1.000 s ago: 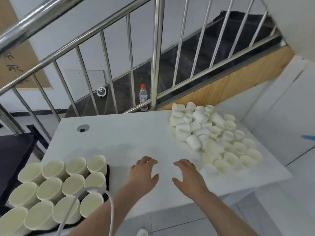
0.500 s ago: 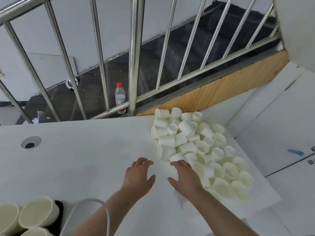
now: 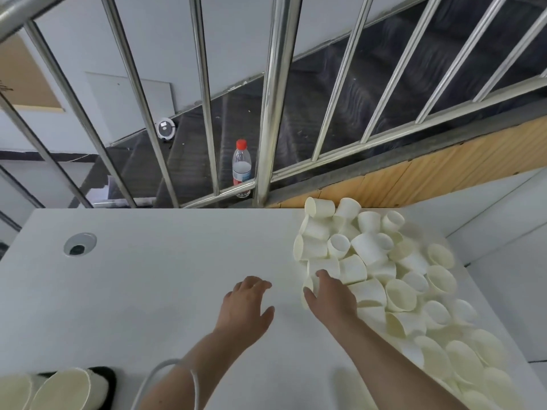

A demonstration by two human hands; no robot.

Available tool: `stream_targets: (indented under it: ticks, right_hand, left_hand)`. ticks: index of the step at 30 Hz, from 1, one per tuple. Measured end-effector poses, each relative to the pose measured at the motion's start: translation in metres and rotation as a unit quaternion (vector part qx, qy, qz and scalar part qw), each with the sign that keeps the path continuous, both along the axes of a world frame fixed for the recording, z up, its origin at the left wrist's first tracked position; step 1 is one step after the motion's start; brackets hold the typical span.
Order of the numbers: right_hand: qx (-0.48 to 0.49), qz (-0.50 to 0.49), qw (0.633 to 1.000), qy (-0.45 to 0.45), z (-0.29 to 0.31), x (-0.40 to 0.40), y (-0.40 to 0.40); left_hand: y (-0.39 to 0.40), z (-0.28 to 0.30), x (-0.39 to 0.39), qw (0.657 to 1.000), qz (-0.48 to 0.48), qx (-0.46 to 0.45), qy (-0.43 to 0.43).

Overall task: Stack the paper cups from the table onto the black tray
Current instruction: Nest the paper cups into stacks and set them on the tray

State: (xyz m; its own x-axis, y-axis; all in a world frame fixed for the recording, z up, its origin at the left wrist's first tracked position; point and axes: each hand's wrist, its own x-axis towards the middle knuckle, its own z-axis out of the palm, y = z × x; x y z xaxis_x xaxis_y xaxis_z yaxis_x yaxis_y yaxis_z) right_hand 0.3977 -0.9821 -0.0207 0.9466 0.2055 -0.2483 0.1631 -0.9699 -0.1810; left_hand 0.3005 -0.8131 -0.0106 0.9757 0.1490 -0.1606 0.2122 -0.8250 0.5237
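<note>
We see the right hand [image 3: 331, 297] at the near left edge of the cup pile [image 3: 384, 279] on the table [image 3: 162, 276], fingers curled over 1 cup [image 3: 309, 288]; whether it grips, we cannot tell. The left hand [image 3: 244, 309] hovers spread and empty. The tray [image 3: 106, 380] with 2 cups peeks in bottom left.
</note>
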Motion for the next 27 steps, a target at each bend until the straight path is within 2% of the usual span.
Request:
stream_targets:
  ticks: [9,13,18,24,27]
  right_hand:
    - [-0.002,0.042,0.999,-0.008,-0.012,0.010,-0.006]
    - [0.084,0.027,0.996,-0.024,-0.004,0.007,-0.011]
    - [0.222,-0.006,0.971,0.088,-0.011,-0.005,-0.007]
    - [0.254,0.020,0.957,0.138,-0.020,-0.013,0.000]
    - [0.258,-0.001,0.959,0.121,-0.021,-0.010,-0.002]
  left_hand:
    - [-0.010,-0.014,0.011,1.000,0.001,-0.002,0.012]
    - [-0.019,-0.016,0.017,0.999,-0.012,-0.011,0.031]
    - [-0.028,-0.023,0.016,0.998,-0.015,-0.029,0.047]
    - [-0.029,-0.030,0.016,0.998,-0.017,-0.020,0.052]
    - [-0.025,-0.031,0.017,0.999,-0.008,-0.006,0.051]
